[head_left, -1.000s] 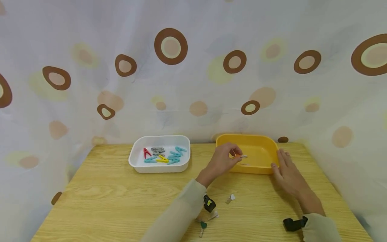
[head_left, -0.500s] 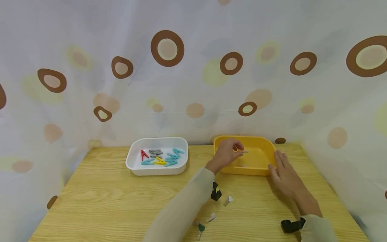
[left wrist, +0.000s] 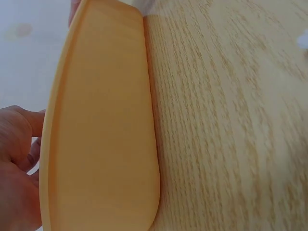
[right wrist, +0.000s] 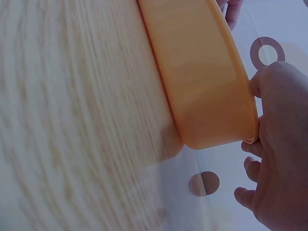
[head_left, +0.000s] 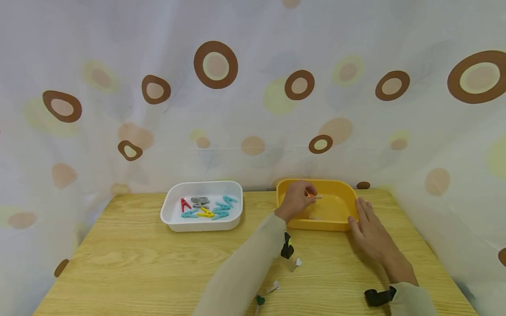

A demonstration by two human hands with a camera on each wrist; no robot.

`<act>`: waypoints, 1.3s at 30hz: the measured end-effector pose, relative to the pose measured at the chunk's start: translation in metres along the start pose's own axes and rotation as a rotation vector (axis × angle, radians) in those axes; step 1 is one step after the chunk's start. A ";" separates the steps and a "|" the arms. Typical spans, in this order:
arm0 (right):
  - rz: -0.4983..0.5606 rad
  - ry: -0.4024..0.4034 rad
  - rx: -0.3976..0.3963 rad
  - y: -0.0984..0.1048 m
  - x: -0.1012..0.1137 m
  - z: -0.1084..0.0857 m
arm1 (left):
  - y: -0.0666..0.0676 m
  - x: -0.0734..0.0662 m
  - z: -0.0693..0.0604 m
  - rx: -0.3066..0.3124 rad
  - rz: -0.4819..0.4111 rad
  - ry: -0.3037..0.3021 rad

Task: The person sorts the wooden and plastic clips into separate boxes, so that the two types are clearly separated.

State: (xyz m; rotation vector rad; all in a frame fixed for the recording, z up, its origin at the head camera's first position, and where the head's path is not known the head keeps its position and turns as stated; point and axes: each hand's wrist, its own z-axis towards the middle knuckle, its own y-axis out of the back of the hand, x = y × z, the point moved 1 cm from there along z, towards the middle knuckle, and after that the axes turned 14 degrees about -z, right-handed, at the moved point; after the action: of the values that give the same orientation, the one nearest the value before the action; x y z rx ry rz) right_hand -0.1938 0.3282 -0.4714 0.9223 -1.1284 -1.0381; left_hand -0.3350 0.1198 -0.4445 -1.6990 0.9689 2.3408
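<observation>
On the surface (head_left: 150,259), the left hand (head_left: 296,199) pinches one clip (head_left: 318,197) over a yellow tray (head_left: 322,225) at the far edge; the right hand (head_left: 373,237), straight-fingered, touches the tray; three visible heart-topped clips (head_left: 298,262) lie nearer

Found a yellow-orange tray (left wrist: 103,120) side-on, with its outer wall running top to bottom. Recorded a lipped rim (left wrist: 48,130) down the left of that wall and a rounded corner at lower right. Saw the base against a pale wood-grain surface (left wrist: 221,120). Located the left hand (left wrist: 15,163) beyond the rim, fingers partly hidden; could not confirm contact. Sighted a sliver of the right hand (left wrist: 73,12) at top. Noted a cropped white object (left wrist: 303,40) at the right edge and a pale backdrop (left wrist: 21,67) with one faint brown patch.
</observation>
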 end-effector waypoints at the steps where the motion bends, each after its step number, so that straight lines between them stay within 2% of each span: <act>1: 0.002 0.001 -0.001 0.000 0.000 0.000 | -0.001 0.001 0.000 0.006 0.004 0.006; 8: 0.013 -0.005 -0.013 -0.003 0.004 -0.002 | -0.007 0.005 0.003 0.043 0.040 0.007; 14: 0.013 -0.003 0.013 -0.004 0.010 -0.001 | -0.011 0.008 0.002 0.046 0.114 0.064; 17: 0.000 0.004 0.006 -0.002 0.009 0.000 | -0.010 0.006 0.001 0.052 0.090 0.087; 21: -0.010 0.010 -0.007 -0.001 0.003 0.001 | -0.007 0.001 0.001 0.064 0.047 0.089; 24: -0.013 0.007 -0.007 -0.002 -0.004 0.000 | -0.005 -0.003 0.002 0.078 0.040 0.067; 27: -0.010 0.011 -0.007 -0.003 -0.004 0.000 | 0.000 -0.006 -0.003 0.089 0.050 0.034; 33: -0.015 0.021 -0.009 0.000 -0.004 -0.003 | 0.012 -0.013 -0.020 0.108 0.029 -0.014; 39: -0.005 0.032 0.000 -0.001 -0.001 0.000 | 0.034 -0.012 -0.041 0.077 -0.032 -0.123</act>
State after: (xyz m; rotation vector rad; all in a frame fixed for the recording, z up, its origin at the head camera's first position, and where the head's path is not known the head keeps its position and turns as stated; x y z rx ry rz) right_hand -0.1940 0.3285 -0.4721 0.9393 -1.0995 -1.0244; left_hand -0.3111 0.0738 -0.4267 -1.5116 0.9880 2.3249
